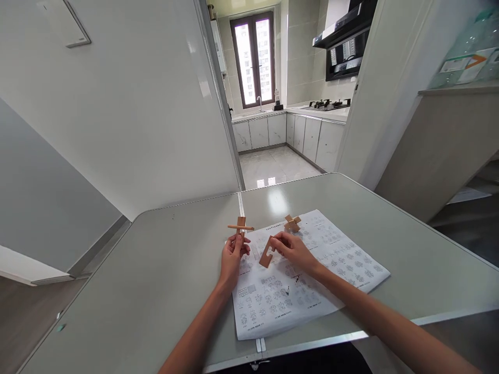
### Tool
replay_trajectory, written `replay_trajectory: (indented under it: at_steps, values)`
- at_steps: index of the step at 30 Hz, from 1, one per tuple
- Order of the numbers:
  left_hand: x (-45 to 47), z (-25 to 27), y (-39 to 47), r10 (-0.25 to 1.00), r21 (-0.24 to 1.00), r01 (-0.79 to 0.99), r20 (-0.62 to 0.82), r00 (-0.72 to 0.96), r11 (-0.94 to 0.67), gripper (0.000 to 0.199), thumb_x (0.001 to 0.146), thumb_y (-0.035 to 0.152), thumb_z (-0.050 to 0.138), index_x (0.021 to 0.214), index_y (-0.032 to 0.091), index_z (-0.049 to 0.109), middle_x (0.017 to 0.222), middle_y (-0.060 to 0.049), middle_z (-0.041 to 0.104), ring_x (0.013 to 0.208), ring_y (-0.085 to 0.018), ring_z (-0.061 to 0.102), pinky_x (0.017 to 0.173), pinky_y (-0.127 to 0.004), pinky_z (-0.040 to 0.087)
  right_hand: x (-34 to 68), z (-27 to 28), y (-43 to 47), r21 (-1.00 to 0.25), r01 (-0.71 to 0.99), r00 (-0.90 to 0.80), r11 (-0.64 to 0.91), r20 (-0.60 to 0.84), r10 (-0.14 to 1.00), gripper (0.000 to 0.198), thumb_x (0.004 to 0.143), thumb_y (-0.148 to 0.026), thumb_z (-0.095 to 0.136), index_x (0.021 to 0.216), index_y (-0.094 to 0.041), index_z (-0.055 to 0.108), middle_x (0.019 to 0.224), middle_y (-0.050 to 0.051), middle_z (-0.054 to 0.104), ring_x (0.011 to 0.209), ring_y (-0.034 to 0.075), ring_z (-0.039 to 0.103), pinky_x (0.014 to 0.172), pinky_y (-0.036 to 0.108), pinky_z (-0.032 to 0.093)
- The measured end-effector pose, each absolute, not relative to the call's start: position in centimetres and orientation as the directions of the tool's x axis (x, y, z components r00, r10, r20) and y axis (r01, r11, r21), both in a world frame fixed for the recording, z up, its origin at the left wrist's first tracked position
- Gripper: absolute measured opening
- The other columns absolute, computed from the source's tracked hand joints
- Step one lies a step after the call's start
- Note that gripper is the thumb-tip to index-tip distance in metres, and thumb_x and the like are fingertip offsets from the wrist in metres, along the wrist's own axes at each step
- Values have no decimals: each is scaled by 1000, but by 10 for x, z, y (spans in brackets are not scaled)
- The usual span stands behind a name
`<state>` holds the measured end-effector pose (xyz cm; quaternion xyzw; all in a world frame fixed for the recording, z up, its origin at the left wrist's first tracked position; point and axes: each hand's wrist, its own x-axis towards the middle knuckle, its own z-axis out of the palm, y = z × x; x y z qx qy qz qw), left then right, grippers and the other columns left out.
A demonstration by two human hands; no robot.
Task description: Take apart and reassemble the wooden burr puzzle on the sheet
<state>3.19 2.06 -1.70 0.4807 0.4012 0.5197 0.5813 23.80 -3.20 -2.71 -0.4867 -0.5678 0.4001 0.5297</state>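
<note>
My left hand (234, 255) grips two joined flat wooden puzzle pieces (241, 224) that cross each other, one upright and one sideways. Between the thumb and fingers of my right hand (292, 250) is a flat notched wooden piece (265, 253), tilted, its cut-out facing my fingers. Both hands are over a large printed sheet (268, 317) of small line diagrams. Just beyond my right hand, at the sheet's far edge, sits a small assembled wooden puzzle (292, 223) of interlocked pieces. The two held parts are apart from each other.
The sheet lies on a grey-green folding table (175, 275) with a metal seam down its middle. A white wall (136, 119) rises at the left. Beyond the table is a kitchen with a gas stove (327, 105). Bottled water (468, 62) stands on a ledge at right.
</note>
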Motion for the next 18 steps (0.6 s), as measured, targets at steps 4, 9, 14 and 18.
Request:
replay_trajectory:
  at_steps: [4,9,14,18]
  values:
    - [32,-15,20,989,967,-251,3,151,35,43,80,54,79,95,16,63,99,-6,70,68,-10,60,67,-26,50,238,-34,-30,-995,-7,23,104,104,994,43,93,-63,60,90,-20,60,69,0,65,56,14,56,48,26,43]
    - [32,-12,18,985,969,-245,0,173,43,43,82,53,78,96,16,62,101,-6,70,66,-9,59,68,-26,51,237,-40,-27,-998,-9,-122,64,64,990,41,94,-55,62,110,-18,63,96,9,77,73,18,70,53,27,51]
    - [32,-12,17,982,981,-192,12,190,25,42,85,55,74,97,17,63,98,-4,69,61,-8,57,65,-25,49,237,-43,-27,-992,65,-106,107,100,989,45,96,-49,61,129,-18,59,96,9,78,71,18,71,51,27,51]
    - [33,-9,14,974,995,-100,41,222,-19,41,87,56,71,98,17,64,97,-6,73,55,-8,56,57,-24,45,237,-41,-28,-964,187,4,190,194,981,34,99,-50,56,108,-18,63,81,4,75,60,15,66,55,29,51]
